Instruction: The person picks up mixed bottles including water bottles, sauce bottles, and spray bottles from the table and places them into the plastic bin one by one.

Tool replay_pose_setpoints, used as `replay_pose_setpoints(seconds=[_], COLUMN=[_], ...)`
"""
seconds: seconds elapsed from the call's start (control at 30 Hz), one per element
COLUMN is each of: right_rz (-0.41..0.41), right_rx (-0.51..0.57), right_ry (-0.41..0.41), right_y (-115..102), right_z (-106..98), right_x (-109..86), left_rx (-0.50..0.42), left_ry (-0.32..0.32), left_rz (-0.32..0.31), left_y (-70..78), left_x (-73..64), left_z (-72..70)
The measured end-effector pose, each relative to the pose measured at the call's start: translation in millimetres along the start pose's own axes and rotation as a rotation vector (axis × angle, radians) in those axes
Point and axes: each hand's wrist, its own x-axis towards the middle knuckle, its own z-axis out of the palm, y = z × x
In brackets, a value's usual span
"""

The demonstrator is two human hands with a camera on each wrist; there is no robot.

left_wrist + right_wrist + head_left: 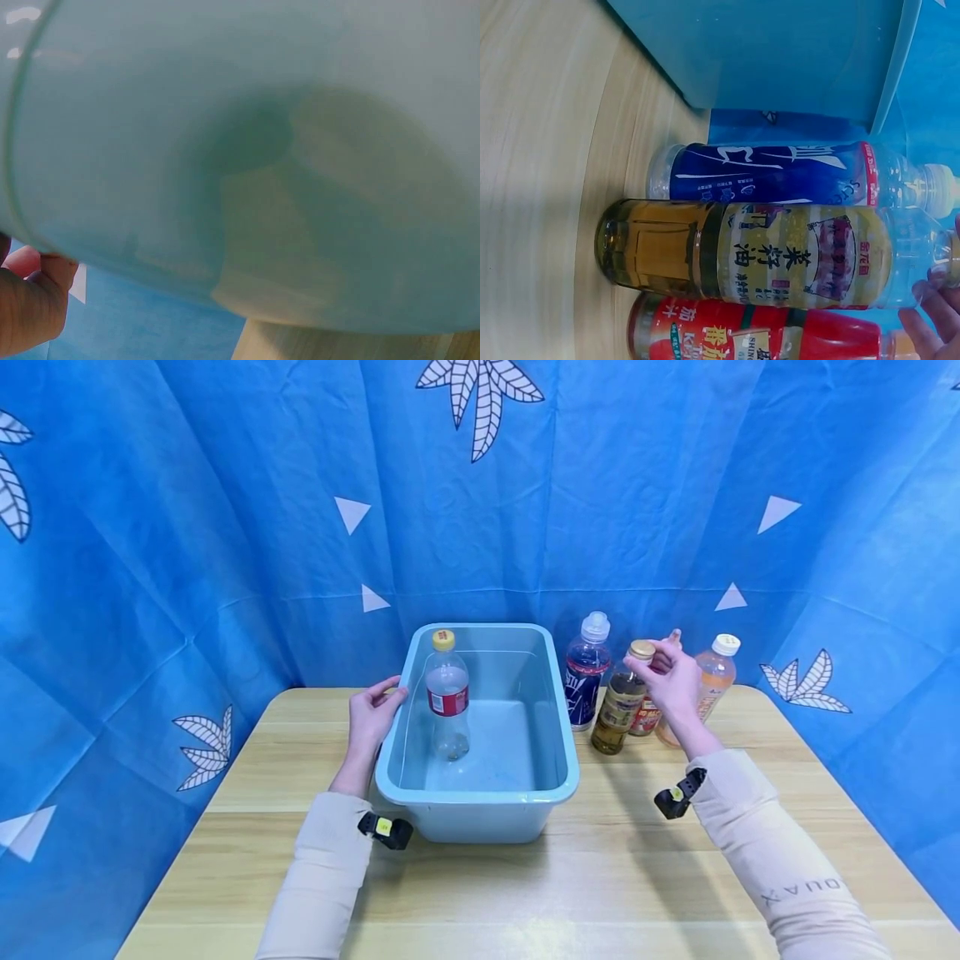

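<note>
My right hand (671, 681) pinches the cap of a cooking oil bottle (618, 710) with amber liquid and a yellow label. Whether the bottle's base touches the table cannot be told. At the left side of a light blue plastic tub (480, 796), my left hand (372, 714) holds the rim with bent fingers. Inside the tub, toward its left, stands a clear plastic bottle (447, 681) with a yellow cap and red label. Up close in the left wrist view, the tub wall (247, 187) fills most of the picture, with the left hand (37, 300) at its edge.
Around the oil bottle stand a dark blue drink bottle (585, 681), a red ketchup bottle (757, 330) partly hidden by the right hand, and an orange drink bottle (716, 677) with a white cap. A blue curtain (637, 485) hangs behind the wooden table (480, 902).
</note>
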Motion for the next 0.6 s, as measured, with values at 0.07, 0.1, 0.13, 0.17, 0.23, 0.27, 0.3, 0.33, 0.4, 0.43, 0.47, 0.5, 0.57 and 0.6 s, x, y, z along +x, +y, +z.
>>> replay_pose_setpoints(seconds=[0.07,0.1,0.13,0.17,0.23,0.27,0.3,0.33,0.4,0.43,0.47,0.5,0.57,0.6], right_rz=[-0.001,-0.001,-0.003,-0.005,-0.006,-0.006,-0.008,-0.007,-0.008,-0.013,-0.016,-0.022,-0.033,-0.038], right_rx=[0.007,0.008,0.010,0.012,0.012,0.012,0.012,0.011,0.012,0.013,0.014,0.016,0.019,0.021], right_ry=[-0.003,-0.003,-0.001,0.000,0.004,0.007,0.010,0.013,0.016,0.017,0.018,0.019,0.016,0.015], right_y=[-0.1,-0.4,-0.5,-0.7,-1.0,-0.8,-1.0,-1.0,-1.5,-1.9,-2.7,-3.8,-6.5,-8.0], right_z=[-0.2,-0.3,-0.5,-0.5,-0.8,-1.1,-1.4,-1.8,-2.6,-3.1,-3.6,-4.0,-5.1,-5.7], right_x=[-0.9,-1.5,-2.0,-2.5,-3.4,-3.7,-4.0,-4.3,-4.9,-5.2,-5.7,-6.5,-7.9,-8.6], left_rx=[0.001,0.002,0.003,0.003,0.005,0.003,0.003,0.002,0.001,0.001,0.001,0.003,0.005,0.005], left_ry=[-0.001,-0.001,-0.002,-0.002,-0.001,0.001,0.003,0.005,0.007,0.007,0.008,0.008,0.008,0.008], left_rz=[-0.003,-0.005,-0.006,-0.007,-0.002,0.003,0.007,0.010,0.019,0.022,0.020,0.021,0.022,0.023], left_y=[0.2,0.2,0.2,0.1,-0.5,-0.8,-1.1,-1.3,-1.5,-1.5,-1.3,-1.3,-1.3,-1.3], left_x=[0.1,0.2,0.2,0.3,0.7,1.0,1.3,1.4,1.5,1.5,1.5,1.5,1.4,1.3], left_z=[-0.4,-0.7,-0.9,-1.1,-1.4,-1.3,-1.2,-1.0,-0.8,-0.6,-0.4,-0.3,-0.1,-0.1])
